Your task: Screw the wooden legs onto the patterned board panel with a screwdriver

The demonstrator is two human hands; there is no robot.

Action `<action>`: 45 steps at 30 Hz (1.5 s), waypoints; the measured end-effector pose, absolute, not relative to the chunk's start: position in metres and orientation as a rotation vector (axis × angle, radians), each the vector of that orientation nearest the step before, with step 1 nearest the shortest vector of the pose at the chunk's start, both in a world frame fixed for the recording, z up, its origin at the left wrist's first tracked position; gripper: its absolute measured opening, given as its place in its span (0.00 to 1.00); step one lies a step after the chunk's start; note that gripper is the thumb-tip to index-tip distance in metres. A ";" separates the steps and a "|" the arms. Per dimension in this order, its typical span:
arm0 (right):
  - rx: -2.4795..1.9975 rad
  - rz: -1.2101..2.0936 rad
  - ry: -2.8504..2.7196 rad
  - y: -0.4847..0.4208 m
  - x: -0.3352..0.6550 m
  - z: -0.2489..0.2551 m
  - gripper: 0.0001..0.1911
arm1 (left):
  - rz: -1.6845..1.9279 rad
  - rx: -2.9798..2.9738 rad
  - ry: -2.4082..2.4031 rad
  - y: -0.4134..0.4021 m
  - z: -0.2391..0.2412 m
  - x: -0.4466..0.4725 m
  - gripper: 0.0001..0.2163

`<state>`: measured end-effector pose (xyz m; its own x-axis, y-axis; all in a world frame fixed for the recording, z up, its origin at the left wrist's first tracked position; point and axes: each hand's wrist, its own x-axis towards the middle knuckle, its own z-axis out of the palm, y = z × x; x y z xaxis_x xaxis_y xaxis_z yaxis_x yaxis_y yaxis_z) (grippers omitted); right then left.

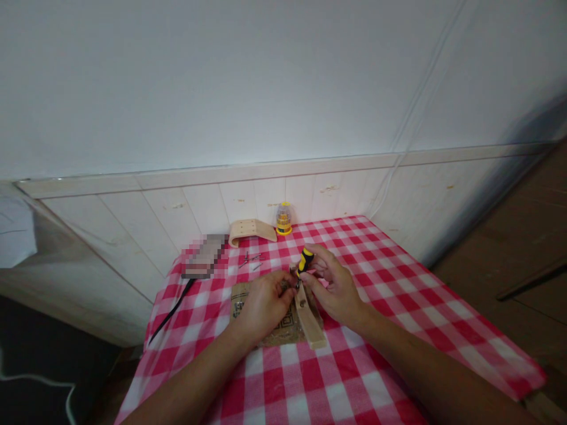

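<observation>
My right hand (pixel 333 282) grips a yellow and black screwdriver (pixel 305 260), its tip pointing down to the upper end of a light wooden piece (pixel 310 323). My left hand (pixel 264 302) is closed beside the tip, fingers pinched at the wood's top; what they pinch is too small to name. The wooden piece lies partly on a brown cardboard sheet (pixel 283 332) with black printing, on a table covered by a red and white checked cloth (pixel 376 277).
A curved wooden part (pixel 250 230) and a yellow bit holder with a clear dome (pixel 284 219) stand at the table's back by the white panelled wall. Loose screws (pixel 250 260) lie behind my hands. A blurred grey object (pixel 204 255) with a black cable (pixel 170 316) sits at the left.
</observation>
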<state>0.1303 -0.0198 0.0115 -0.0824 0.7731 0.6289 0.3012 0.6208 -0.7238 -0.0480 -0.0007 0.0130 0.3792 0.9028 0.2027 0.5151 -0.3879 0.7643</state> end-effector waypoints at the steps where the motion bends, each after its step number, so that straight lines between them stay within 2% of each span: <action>1: -0.903 0.499 -1.657 -0.020 0.130 0.011 0.27 | 0.824 2.029 1.228 -0.001 0.013 -0.048 0.09; 17: -0.958 0.473 -1.609 -0.020 0.129 0.013 0.26 | 0.852 2.050 1.092 0.002 0.011 -0.047 0.13; 29: -0.932 0.382 -1.673 -0.018 0.129 0.008 0.31 | 0.892 2.044 0.985 0.001 0.014 -0.047 0.17; 45: -0.904 0.318 -1.719 -0.021 0.132 0.006 0.32 | 0.903 2.068 1.026 0.003 0.008 -0.048 0.16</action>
